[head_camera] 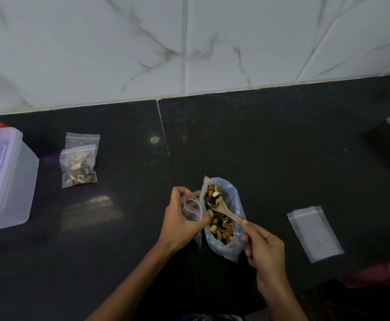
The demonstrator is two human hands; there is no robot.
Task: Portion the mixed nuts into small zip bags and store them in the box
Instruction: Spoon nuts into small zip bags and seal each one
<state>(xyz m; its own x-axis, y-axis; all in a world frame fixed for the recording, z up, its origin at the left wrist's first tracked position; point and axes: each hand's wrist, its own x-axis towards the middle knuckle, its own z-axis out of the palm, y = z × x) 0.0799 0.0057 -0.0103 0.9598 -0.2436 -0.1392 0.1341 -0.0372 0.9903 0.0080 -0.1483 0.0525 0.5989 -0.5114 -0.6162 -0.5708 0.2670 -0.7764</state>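
Two filled zip bags (79, 166), left hand (182, 218) pinching one empty bag (193, 208), right hand (264, 247) gripping one spoon (226, 213)

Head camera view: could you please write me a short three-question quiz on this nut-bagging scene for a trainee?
1. True or false: the right hand holds a wooden spoon whose bowl is in the big bag of nuts.
2. What does the left hand hold?
A. a lid
B. a small zip bag
C. a knife
3. Fill in: the filled zip bags lie on the counter between the hands and the plastic ____ at the left edge.

Key:
1. True.
2. B, the small zip bag, beside the big bag.
3. Box; its lid is on.
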